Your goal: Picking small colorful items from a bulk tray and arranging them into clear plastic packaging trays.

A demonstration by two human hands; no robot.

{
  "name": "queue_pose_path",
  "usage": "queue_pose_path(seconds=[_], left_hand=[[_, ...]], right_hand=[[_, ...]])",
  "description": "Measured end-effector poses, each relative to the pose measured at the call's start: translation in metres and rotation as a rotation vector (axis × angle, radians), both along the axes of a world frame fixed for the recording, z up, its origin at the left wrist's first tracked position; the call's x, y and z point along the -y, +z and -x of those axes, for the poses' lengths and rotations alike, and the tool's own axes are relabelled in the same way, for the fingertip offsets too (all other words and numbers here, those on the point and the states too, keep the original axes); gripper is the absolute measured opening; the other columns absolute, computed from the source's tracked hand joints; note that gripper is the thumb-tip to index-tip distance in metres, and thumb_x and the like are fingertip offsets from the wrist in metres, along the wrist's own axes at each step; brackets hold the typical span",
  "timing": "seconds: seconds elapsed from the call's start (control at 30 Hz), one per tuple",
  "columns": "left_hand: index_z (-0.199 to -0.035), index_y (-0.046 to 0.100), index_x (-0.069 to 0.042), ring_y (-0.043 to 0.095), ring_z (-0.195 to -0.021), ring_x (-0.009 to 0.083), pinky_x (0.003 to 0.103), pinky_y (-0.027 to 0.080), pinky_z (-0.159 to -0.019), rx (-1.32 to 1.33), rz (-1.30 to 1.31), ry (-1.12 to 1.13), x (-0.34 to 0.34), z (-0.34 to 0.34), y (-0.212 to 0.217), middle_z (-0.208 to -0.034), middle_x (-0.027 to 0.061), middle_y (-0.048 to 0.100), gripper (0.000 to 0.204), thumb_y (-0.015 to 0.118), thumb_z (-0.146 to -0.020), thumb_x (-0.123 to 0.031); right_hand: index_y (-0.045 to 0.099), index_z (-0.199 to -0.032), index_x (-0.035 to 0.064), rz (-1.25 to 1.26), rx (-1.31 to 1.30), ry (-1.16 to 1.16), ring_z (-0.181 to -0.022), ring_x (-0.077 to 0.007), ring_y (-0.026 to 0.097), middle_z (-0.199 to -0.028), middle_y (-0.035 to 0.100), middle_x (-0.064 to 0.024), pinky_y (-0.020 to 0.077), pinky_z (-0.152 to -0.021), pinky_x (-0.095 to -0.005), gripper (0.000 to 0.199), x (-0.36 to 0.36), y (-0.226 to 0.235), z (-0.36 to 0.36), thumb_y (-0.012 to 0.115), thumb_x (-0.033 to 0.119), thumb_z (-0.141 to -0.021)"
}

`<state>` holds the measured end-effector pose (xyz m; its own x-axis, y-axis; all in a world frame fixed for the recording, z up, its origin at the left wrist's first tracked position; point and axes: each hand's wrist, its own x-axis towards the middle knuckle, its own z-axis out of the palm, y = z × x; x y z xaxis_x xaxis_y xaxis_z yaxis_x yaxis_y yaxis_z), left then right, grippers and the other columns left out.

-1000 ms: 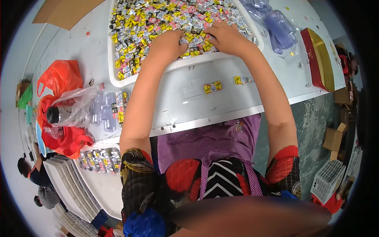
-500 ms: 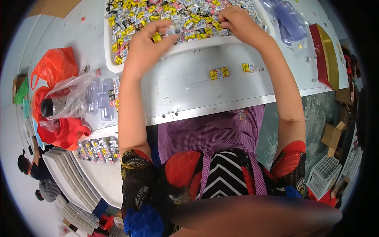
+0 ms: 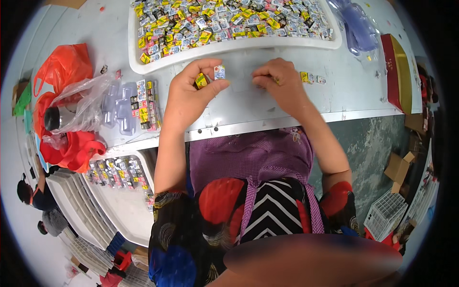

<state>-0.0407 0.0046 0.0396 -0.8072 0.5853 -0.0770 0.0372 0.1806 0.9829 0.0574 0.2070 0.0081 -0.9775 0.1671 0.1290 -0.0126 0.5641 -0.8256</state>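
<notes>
My left hand [image 3: 193, 91] is over the near part of the table, its thumb and fingers closed around small printed blocks. A white block [image 3: 219, 72] shows at the fingertips and a yellow block [image 3: 201, 81] sits in the curl of the fingers. To the right, my right hand [image 3: 282, 86] is low over the tabletop with its fingers curled together. A bit of yellow shows between them, but what they hold is mostly hidden. A short row of small blocks [image 3: 311, 78] lies on the table just right of that hand.
Beyond my hands stands a white tray [image 3: 239, 48] heaped with small blocks. Left are clear plastic moulded trays [image 3: 126, 107], a filled pack [image 3: 146, 105], red bags [image 3: 64, 67] and a dark-lidded bottle [image 3: 60, 117]. Right are more clear trays [image 3: 358, 28] and a red-gold box [image 3: 396, 71].
Both hands have drawn back from the heaped tray to the near tabletop. The left now shows a white and a yellow block. My right hand covers where yellow blocks lay.
</notes>
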Motion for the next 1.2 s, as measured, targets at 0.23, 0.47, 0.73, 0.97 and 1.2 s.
queue_pose_path(seconds=[0.23, 0.47, 0.73, 0.97, 1.2], left_hand=[[-0.110, 0.064, -0.006, 0.045, -0.068, 0.0027, 0.018, 0.040, -0.060, 0.052, -0.049, -0.044, -0.001, -0.003, -0.004, -0.080, -0.0056, 0.050, 0.036, 0.075, -0.076, -0.002], [-0.112, 0.065, -0.007, 0.047, -0.070, 0.0018, 0.018, 0.040, -0.061, 0.142, -0.085, -0.031, -0.006, -0.006, 0.000, -0.083, -0.0048, 0.052, 0.038, 0.075, -0.076, -0.002], [-0.113, 0.064, -0.005, 0.048, -0.068, 0.0025, 0.018, 0.040, -0.059, 0.022, -0.020, -0.091, -0.001, -0.005, -0.008, -0.080, -0.0046, 0.053, 0.037, 0.073, -0.078, -0.001], [-0.112, 0.064, -0.004, 0.047, -0.067, 0.0015, 0.018, 0.040, -0.058, 0.165, -0.008, -0.121, -0.011, -0.013, -0.011, -0.080, -0.0048, 0.054, 0.033, 0.070, -0.079, -0.002], [-0.112, 0.063, -0.002, 0.052, -0.068, 0.0065, 0.022, 0.045, -0.061, -0.122, 0.164, -0.181, -0.019, -0.018, -0.024, -0.079, -0.0018, 0.055, 0.033, 0.069, -0.079, -0.001]], right_hand=[[0.068, -0.080, 0.0140, -0.445, -0.209, -0.206, -0.097, -0.0216, 0.050, -0.090, 0.060, -0.0008, 0.0296, -0.087, -0.0381, 0.007, 0.016, -0.039, -0.005, 0.070, 0.014, -0.073], [0.063, -0.084, 0.0136, -0.518, -0.283, -0.213, -0.099, -0.0241, 0.048, -0.094, 0.056, -0.0013, 0.0308, -0.088, -0.0399, 0.013, 0.015, -0.049, -0.007, 0.069, 0.011, -0.072], [0.066, -0.092, 0.0128, -0.436, -0.299, -0.198, -0.101, -0.0243, 0.048, -0.097, 0.056, -0.0027, 0.0323, -0.088, -0.0378, 0.018, 0.004, -0.033, -0.014, 0.068, 0.009, -0.074], [0.068, -0.098, 0.0147, -0.475, -0.201, -0.048, -0.098, -0.0248, 0.050, -0.101, 0.057, -0.0044, 0.0347, -0.087, -0.0376, 0.025, 0.003, -0.028, -0.020, 0.069, 0.009, -0.074], [0.067, -0.103, 0.0076, -0.199, -0.329, -0.288, -0.103, -0.0245, 0.053, -0.107, 0.059, -0.0066, 0.0413, -0.090, -0.0326, 0.023, -0.025, -0.016, -0.031, 0.066, 0.002, -0.080]])
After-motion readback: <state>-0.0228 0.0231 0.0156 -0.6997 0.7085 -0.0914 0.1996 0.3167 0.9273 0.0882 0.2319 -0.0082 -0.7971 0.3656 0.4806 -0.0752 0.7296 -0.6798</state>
